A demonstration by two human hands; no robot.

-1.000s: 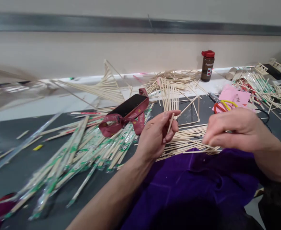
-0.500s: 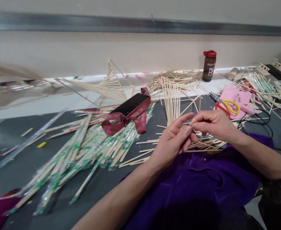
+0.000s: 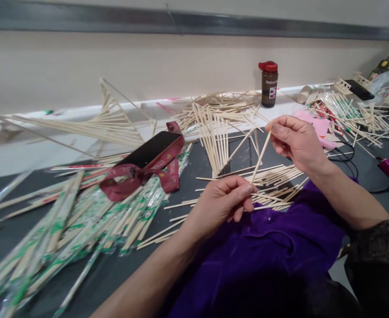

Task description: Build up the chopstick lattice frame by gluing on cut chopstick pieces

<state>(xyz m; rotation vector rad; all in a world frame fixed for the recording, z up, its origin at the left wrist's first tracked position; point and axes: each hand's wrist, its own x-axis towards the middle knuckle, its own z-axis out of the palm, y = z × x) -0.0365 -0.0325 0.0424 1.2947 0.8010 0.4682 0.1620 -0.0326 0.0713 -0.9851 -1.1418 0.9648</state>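
My stick (image 3: 261, 158) is lt tan; my sleeve (image 3: 376, 247), blk w/ lacy pattern; the fabric (image 3: 274, 247), deep purple. Phone (image 3: 151, 148) blk, lanyard (image 3: 169, 179) maroon w/ pale lettering. Wrappers (image 3: 91, 212) clear w/ grn print; bottle (image 3: 269, 88) dk brown, lid (image 3: 270, 66) red.

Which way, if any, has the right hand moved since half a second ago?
Yes: against the bottle, the right hand moved rightward and higher in view.

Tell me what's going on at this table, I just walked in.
A person holds one thin, pale wooden stick slantwise between two bare hands: the left hand pinches its lower end, the right hand its upper end. Loose pale sticks lie on the dark grey tabletop nearby. To the left are sticks in clear, green-printed plastic wrappers.
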